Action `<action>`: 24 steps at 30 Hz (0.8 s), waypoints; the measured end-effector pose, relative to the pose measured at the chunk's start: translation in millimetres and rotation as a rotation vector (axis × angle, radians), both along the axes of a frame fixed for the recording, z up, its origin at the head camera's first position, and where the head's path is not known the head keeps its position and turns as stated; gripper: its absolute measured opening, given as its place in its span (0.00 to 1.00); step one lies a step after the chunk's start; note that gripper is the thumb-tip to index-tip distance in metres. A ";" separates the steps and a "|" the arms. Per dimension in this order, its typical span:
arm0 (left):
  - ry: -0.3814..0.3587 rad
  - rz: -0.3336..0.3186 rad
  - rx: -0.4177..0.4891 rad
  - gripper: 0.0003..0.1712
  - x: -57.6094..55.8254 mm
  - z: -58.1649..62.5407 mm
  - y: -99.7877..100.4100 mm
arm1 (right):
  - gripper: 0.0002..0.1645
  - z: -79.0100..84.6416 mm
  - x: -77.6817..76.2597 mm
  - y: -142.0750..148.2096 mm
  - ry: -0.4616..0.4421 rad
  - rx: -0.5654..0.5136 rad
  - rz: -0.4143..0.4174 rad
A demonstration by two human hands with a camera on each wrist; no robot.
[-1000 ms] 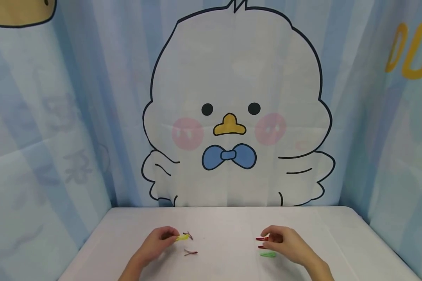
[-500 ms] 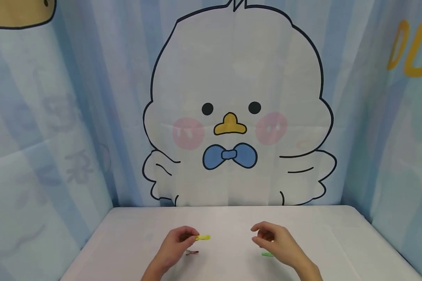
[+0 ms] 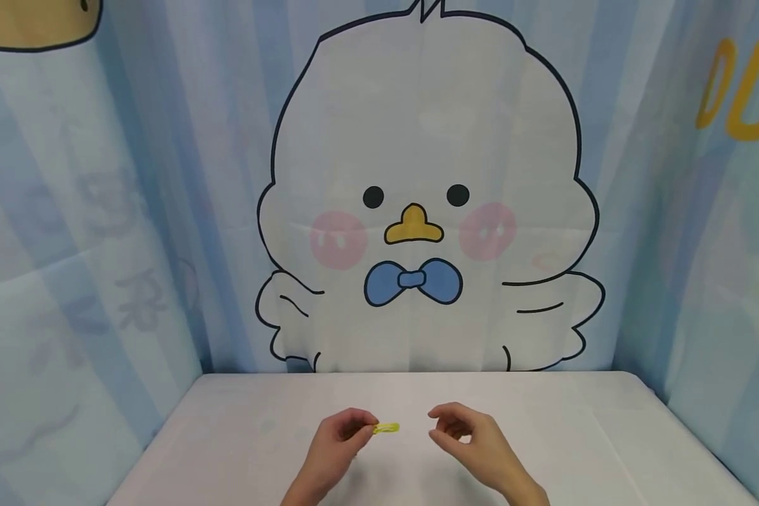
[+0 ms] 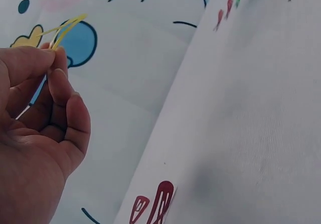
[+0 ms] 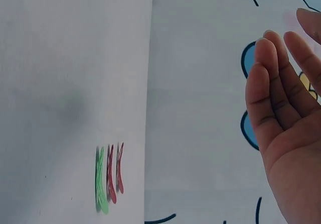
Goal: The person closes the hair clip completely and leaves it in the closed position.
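Observation:
Between thumb and forefinger, my left hand (image 3: pixel 336 448) pinches a yellow snap hair clip (image 3: pixel 387 427) above the white table, its free end pointing right. The left wrist view shows that clip (image 4: pixel 70 29) with its arms spread apart. My right hand (image 3: pixel 481 448) hovers a short way to the right, fingers loosely bent, thumb apart from them, holding nothing. In the right wrist view, a green hair clip (image 5: pixel 102 184) and two red hair clips (image 5: pixel 111 176) lie in a row on the table. The hands hide the table clips in the head view.
Two dark red hair clips (image 4: pixel 162 200) lie on the table at the bottom of the left wrist view. A curtain (image 3: pixel 417 140) printed with a cartoon bird hangs behind the table (image 3: pixel 259 400), and more curtain closes in both sides.
My left hand has moved right, carrying the yellow hair clip away from the dark red ones. My right hand has moved left, away from the red and green clips, so the two hands are closer together.

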State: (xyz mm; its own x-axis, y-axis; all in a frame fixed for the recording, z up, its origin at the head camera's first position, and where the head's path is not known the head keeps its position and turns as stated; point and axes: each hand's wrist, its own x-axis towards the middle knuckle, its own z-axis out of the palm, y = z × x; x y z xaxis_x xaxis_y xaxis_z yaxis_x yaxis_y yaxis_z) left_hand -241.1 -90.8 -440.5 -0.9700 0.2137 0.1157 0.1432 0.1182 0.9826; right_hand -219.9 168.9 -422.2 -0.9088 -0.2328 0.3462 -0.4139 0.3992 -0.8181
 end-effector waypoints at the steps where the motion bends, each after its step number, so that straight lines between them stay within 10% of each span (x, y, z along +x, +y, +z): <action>1: 0.002 0.000 0.008 0.08 1.2 1.0 2.0 | 0.13 0.4 0.3 -2.6 0.005 -0.005 0.008; 24: -0.007 -0.048 0.085 0.10 15.2 2.1 24.4 | 0.07 -0.3 7.5 -24.6 -0.037 -0.083 0.132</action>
State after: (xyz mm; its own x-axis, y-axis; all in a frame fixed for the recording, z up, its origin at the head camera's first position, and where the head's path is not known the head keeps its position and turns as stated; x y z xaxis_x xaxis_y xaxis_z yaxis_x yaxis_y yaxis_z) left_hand -225.9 -66.4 -438.5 -0.9598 0.2495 0.1284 0.1395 0.0271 0.9899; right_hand -212.4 144.2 -422.5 -0.8848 -0.3227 0.3361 -0.4271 0.2735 -0.8619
